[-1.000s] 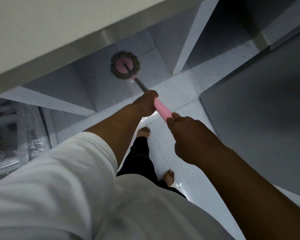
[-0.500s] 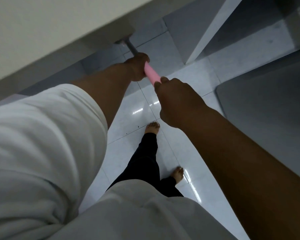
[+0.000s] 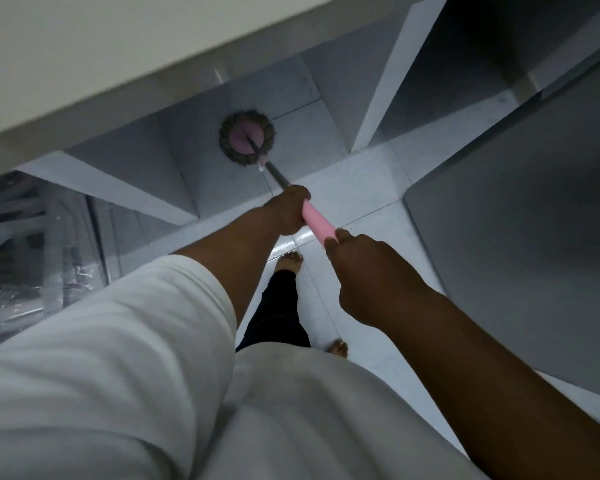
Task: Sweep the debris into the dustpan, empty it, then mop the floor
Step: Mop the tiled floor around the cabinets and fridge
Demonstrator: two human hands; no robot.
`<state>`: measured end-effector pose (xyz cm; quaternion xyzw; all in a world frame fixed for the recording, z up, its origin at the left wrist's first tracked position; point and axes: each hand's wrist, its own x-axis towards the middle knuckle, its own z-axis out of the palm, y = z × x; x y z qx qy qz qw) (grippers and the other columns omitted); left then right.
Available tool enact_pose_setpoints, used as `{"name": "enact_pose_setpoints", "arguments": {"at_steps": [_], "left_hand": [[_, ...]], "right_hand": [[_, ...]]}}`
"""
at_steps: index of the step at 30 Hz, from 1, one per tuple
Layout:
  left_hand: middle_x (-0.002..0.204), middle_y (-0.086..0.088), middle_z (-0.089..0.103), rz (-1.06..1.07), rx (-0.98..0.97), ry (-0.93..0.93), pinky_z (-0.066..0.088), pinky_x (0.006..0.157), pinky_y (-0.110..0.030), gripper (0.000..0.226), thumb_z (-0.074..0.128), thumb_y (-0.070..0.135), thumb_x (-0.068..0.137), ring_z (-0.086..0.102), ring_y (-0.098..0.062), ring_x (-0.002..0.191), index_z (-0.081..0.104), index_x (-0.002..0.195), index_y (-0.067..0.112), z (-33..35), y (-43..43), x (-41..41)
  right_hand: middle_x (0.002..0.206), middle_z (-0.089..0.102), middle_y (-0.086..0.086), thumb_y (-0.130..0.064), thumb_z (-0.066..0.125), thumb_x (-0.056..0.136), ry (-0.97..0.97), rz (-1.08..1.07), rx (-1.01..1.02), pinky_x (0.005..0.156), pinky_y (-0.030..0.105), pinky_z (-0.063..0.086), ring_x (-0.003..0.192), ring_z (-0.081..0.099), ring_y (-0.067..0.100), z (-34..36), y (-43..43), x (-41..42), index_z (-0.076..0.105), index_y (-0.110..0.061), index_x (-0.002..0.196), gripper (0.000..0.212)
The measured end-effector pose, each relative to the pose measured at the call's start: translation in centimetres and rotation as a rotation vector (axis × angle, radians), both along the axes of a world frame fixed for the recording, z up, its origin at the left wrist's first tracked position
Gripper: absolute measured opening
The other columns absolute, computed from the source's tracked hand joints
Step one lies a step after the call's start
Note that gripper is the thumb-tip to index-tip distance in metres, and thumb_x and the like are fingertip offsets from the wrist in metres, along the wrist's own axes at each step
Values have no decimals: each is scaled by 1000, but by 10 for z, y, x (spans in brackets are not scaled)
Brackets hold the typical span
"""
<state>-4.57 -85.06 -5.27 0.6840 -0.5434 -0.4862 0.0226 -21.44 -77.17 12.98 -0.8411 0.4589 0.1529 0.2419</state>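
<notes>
The mop head (image 3: 246, 143) is a dull grey-brown fringe ringed round a pink disc, and the mop handle (image 3: 317, 221) runs from a grey metal shaft to a plain pink grip. The floor (image 3: 371, 188) is glossy white tile crossed by thin dark grout lines, shading to bluish grey in the recesses under the counter (image 3: 118, 46), whose top is a flat pale cream. The sleeve (image 3: 118, 341) and shirt (image 3: 326, 427) are plain white, the trousers (image 3: 278, 313) plain black, and the wrapping (image 3: 32, 271) at the left is clear with silvery glints.
</notes>
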Motion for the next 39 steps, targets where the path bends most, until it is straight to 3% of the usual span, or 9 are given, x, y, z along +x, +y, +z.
{"name": "enact_pose_setpoints", "arguments": {"at_steps": [4, 8, 16, 21, 25, 30, 32, 36, 39], "left_hand": [[136, -11, 46, -89, -28, -26, 49, 81, -28, 49, 61, 16, 91, 54, -29, 115, 41, 136, 15, 10, 64, -36], [138, -11, 45, -172, -111, -76, 47, 96, -35, 55, 69, 16, 86, 56, -27, 111, 41, 134, 14, 12, 115, -63], [136, -9, 46, -187, -140, -59, 48, 95, -36, 52, 70, 21, 86, 57, -26, 108, 43, 130, 16, 5, 150, -83], [141, -10, 44, -167, -166, -9, 44, 97, -31, 56, 70, 20, 87, 56, -27, 115, 42, 134, 15, 5, 125, -67], [136, -9, 46, -143, -150, -23, 48, 96, -36, 53, 69, 20, 86, 56, -27, 109, 42, 132, 16, 1, 90, -36], [118, -8, 46, 13, -63, -35, 45, 92, -29, 23, 59, 24, 88, 54, -24, 105, 51, 110, 18, -2, 33, 17], [127, -8, 47, 18, -55, -38, 41, 95, -28, 36, 59, 15, 91, 52, -25, 117, 47, 125, 20, -6, 7, 45], [127, -9, 48, -88, -93, -74, 48, 88, -29, 49, 63, 15, 91, 53, -20, 105, 40, 133, 17, -19, -43, 100], [114, -7, 52, -136, -109, -148, 48, 75, -15, 30, 55, 25, 94, 54, -16, 103, 48, 122, 13, -27, -79, 131]], "right_hand": [[103, 50, 1, -10, 51, 89, 25, 13, 44, 49, 18, 20, 60, 36, 11, 17, 56, -37, 51, -12, 124, 36], [111, 51, 4, -7, 52, 87, 72, 32, 54, 55, 19, 29, 68, 43, 17, 32, 102, -65, 48, -11, 127, 40], [125, 50, 6, -7, 52, 89, 125, 51, 76, 68, 23, 38, 76, 47, 20, 45, 133, -85, 42, -11, 137, 49], [140, 45, 5, -10, 54, 89, 151, 53, 55, 80, 24, 47, 99, 61, 20, 48, 103, -71, 37, -14, 143, 56], [139, 49, 3, -13, 56, 89, 141, 41, 51, 71, 21, 41, 95, 61, 19, 42, 69, -41, 40, -15, 140, 53], [126, 54, 4, -13, 54, 89, 105, 34, 31, 66, 21, 34, 74, 45, 16, 21, 17, 16, 45, -13, 135, 47], [124, 55, 4, -12, 51, 89, 84, 31, 23, 66, 22, 34, 74, 40, 15, 10, -6, 43, 46, -14, 134, 45], [118, 55, 6, -13, 55, 89, 30, 13, 6, 69, 23, 37, 75, 44, 16, -6, -52, 93, 51, -11, 130, 41], [118, 56, 9, -15, 60, 89, 12, -2, 4, 77, 26, 45, 87, 56, 20, -19, -83, 125, 52, -8, 130, 42]]}}
